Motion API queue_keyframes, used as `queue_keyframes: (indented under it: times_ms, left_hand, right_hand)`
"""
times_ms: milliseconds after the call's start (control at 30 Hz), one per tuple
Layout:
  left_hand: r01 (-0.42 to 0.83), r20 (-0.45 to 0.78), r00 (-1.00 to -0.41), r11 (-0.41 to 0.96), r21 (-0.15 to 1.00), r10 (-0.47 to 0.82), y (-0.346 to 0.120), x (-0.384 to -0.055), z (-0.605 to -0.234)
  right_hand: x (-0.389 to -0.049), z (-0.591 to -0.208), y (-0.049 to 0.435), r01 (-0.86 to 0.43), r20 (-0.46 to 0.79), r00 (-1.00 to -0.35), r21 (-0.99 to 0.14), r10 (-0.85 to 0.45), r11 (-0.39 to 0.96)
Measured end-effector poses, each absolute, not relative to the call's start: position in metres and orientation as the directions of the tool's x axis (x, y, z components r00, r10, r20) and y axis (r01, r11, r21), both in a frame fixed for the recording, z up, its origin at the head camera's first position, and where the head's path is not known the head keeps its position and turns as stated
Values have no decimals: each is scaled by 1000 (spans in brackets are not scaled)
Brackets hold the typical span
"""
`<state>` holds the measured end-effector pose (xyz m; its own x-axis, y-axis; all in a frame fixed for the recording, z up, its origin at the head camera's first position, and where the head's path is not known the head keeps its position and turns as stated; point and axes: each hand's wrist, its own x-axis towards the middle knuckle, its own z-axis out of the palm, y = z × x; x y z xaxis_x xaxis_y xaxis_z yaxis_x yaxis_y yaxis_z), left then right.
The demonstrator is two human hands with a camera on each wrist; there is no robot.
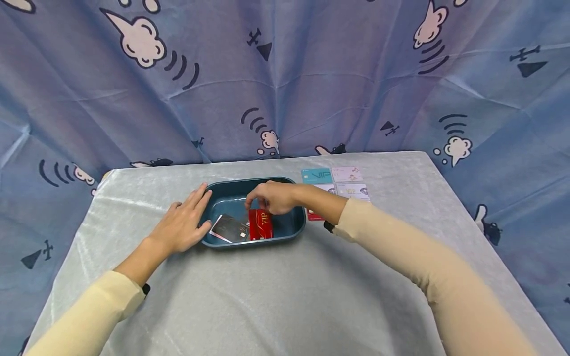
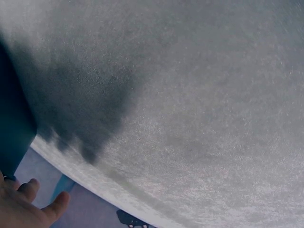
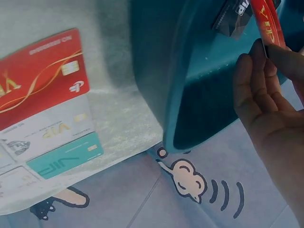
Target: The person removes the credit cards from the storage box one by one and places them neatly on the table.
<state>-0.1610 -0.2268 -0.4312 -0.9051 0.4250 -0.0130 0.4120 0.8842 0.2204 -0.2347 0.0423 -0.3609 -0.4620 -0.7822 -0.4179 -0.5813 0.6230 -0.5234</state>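
Your right hand reaches into the bin and pinches the red card between thumb and fingers. The card is tilted up over the bin floor, its gold VIP lettering showing. Your left hand grips nothing: its fingers lie extended at the bin's left end, fingertips and thumb at the rim.

Just left of the red card, the black card lies in the bin, with a pale edge showing beneath it. The right wrist view also shows dark card surface next to the one you hold; how many cards are there you cannot tell.

To the right of the bin, more cards lie flat on the tabletop. The far row has the teal card and, beside it, the pink card. Nearer you come two white cards side by side, then the other red card, partly covered by your right forearm. Behind the tabletop hangs a blue patterned curtain.
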Motion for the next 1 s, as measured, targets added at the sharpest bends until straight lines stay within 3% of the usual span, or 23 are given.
queue_keyframes:
  times_ms: [567, 867, 1000]
  left_hand:
    - [413, -2, -906, 884, 218, 424, -226, -159, -430]
    - [406, -4, -909, 886, 224, 418, -225, -159, -431]
    - [402, -14, -910, 888, 225, 415, -226, -159, -431]
  right_hand:
    - [-234, -343, 88, -544, -383, -460, -591, -801, 595]
    - [-239, -332, 111, -519, -301, -485, -657, -821, 547]
    - [-241, -327, 122, -475, -307, -526, -668, -793, 573]
